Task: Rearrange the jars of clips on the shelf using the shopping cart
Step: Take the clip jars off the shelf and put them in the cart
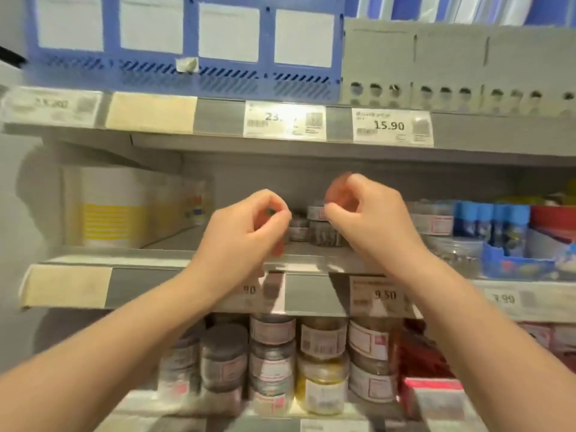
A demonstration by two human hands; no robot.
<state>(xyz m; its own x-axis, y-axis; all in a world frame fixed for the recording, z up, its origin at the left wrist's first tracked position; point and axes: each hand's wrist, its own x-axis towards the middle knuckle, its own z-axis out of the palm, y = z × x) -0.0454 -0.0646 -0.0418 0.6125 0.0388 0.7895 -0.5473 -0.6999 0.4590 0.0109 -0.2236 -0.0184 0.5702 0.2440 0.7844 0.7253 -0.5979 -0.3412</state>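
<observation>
Shelf (308, 294): few jars (324, 235) at back | left hand (246, 232), right hand (371, 219): fingers curled, grip unclear | most rearranging seemingly left; cart unseen.

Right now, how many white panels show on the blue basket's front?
4 white panels, side by side across the blue basket on the top shelf: far left, centre-left, centre-right, far right. None seems hidden.

Middle-shelf jars (324, 236) blurred, partly hidden

Two hands (249, 232), three shelves (307, 294), one blue basket (187, 74), six price tags (392, 126)
</observation>
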